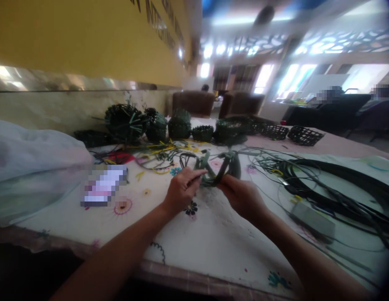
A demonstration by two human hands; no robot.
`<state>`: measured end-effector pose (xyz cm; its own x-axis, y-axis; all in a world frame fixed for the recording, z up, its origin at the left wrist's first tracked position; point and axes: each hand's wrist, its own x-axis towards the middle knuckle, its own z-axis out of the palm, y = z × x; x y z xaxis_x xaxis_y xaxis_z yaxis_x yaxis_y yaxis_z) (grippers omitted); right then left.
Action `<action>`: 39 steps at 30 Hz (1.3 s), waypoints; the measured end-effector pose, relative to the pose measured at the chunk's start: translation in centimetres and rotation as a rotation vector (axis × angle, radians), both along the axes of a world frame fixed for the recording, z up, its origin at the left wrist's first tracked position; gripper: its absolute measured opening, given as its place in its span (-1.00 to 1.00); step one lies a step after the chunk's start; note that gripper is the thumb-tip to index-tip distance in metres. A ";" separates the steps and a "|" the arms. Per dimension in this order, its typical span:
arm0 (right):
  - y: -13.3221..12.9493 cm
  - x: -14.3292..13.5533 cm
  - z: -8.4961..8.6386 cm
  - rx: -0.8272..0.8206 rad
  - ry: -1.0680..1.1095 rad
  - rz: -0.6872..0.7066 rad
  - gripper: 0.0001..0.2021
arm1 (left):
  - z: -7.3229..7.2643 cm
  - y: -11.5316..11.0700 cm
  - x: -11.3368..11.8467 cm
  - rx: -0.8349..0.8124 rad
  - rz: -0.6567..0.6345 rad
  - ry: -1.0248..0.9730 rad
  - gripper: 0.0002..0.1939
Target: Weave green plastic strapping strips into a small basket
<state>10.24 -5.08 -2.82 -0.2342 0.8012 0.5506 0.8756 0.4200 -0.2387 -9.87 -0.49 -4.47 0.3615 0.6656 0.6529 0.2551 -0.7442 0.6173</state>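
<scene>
A small open piece of dark green woven strips is held up over the middle of the flowered tablecloth. My left hand is closed at its left side, the index finger and thumb pressed near a strip. From the right, my right hand pinches the piece's lower edge between thumb and fingers. Loops of strip stand up above both hands. The exact spot where the left fingertips meet the strip is blurred.
Woven dark baskets line the back of the table. Coiled black strips and a grey block lie at right. A blurred phone-like object and white plastic sheeting are at left. Chairs stand behind.
</scene>
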 end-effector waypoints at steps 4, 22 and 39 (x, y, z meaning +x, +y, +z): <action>0.1 0.6 0.2 0.061 -0.038 0.027 -0.80 | 0.6 -0.7 -0.1 0.285 0.226 0.079 -0.71; 0.0 -1.3 -1.2 0.070 -0.353 0.052 -0.82 | 0.1 -0.7 1.0 0.074 0.184 0.141 -0.85; 0.6 -1.2 -1.6 0.016 -0.186 -0.036 -0.79 | 0.4 -0.2 0.6 -0.077 0.046 0.151 -0.88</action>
